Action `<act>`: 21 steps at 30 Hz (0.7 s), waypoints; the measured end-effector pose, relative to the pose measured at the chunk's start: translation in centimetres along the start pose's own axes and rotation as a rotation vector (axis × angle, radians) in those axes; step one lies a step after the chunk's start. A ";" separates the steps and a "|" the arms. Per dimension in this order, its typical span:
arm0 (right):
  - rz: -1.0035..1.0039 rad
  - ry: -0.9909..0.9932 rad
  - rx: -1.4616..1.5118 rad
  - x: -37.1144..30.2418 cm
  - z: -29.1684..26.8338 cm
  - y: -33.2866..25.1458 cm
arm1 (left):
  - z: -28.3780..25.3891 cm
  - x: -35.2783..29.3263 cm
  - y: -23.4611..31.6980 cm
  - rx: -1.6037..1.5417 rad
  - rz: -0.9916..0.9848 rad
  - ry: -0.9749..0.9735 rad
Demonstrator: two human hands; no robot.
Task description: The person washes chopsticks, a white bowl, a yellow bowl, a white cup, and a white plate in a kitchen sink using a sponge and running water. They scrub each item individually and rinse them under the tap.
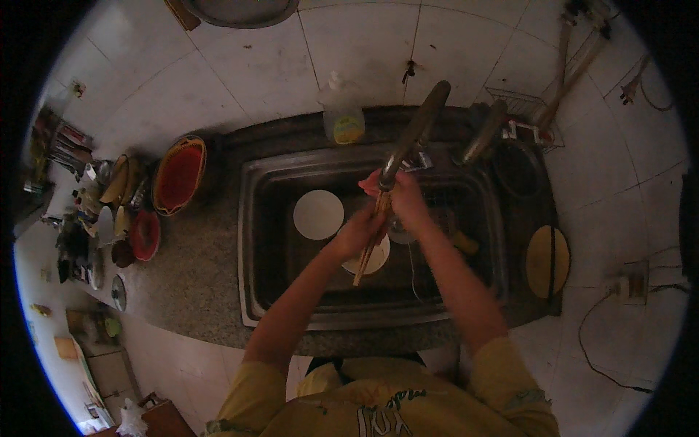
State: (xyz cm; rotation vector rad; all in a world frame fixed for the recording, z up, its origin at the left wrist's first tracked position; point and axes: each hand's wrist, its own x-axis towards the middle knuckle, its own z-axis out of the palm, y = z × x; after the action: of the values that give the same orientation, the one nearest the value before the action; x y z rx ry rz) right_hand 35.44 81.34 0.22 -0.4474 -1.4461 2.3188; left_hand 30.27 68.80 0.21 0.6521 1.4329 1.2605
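My left hand is closed around a bundle of wooden chopsticks, held at a slant over the sink. Beside it, under the faucet's end, my right hand is closed at the upper part of the bundle with a pink cloth. The metal faucet partly hides the cloth and the right fingers. Below the hands in the sink are a round white plate or bowl and a second light bowl, partly covered by my left hand and the chopsticks.
A soap bottle stands behind the sink. Right of my right forearm lies a yellow sponge-like thing. A red-lined basket and a red bowl sit on the left counter. A round yellowish board is at the right edge.
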 end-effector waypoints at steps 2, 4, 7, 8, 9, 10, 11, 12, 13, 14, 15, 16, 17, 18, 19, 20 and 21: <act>-0.154 0.079 -0.274 -0.3 0.4 0.6 | 1.2 1.0 1.4 -0.100 0.110 0.103; -0.200 0.182 -0.210 -0.7 1.4 0.1 | 1.8 2.1 0.5 0.005 0.210 0.245; -0.050 0.376 0.281 -1.7 3.0 -1.5 | 1.8 2.7 2.3 0.102 0.167 0.397; 0.040 0.430 0.376 -1.8 3.3 -0.5 | 1.9 2.8 3.0 0.124 0.120 0.436; 0.080 0.425 0.434 -1.7 3.2 0.6 | 1.9 3.0 2.6 0.191 0.174 0.504; 0.117 0.426 0.492 -1.6 3.0 1.7 | 1.8 3.7 1.6 0.259 0.232 0.566; 0.097 0.375 0.507 -1.2 2.3 3.1 | 1.8 4.3 0.6 0.326 0.291 0.629; 0.070 0.332 0.521 -0.9 1.7 3.9 | 2.3 4.8 -1.0 0.365 0.413 0.640; 0.085 0.301 0.495 -0.9 1.9 3.6 | 3.0 4.2 -2.2 0.409 0.531 0.661; 0.099 0.270 0.468 -1.1 2.1 3.2 | 2.9 4.2 -2.9 0.452 0.556 0.663; 0.105 0.275 0.452 -1.5 2.3 3.3 | 3.3 3.8 -2.7 0.491 0.581 0.665; 0.110 0.280 0.439 -1.8 2.5 3.4 | 3.5 3.6 -1.8 0.528 0.513 0.649; 0.104 0.318 0.442 -2.2 3.4 4.1 | 3.0 3.7 -1.5 0.421 0.428 0.577; 0.104 0.347 0.437 -2.7 4.0 4.5 | 2.6 3.6 -1.2 0.311 0.337 0.526; 0.157 0.359 0.426 -3.2 4.7 3.7 | 0.9 3.7 -1.3 0.065 0.231 0.405; 0.210 0.371 0.415 -3.7 5.4 2.6 | 0.6 3.6 -1.7 -0.052 0.190 0.357; 0.265 0.371 0.413 -3.9 6.3 1.8 | 0.4 3.0 -1.5 -0.162 0.145 0.326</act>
State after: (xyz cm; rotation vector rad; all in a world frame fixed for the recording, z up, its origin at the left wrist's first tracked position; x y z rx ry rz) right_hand 35.76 73.89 1.56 -0.9269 -0.7491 2.4773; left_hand 30.09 71.22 -2.17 0.4605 1.5457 1.6363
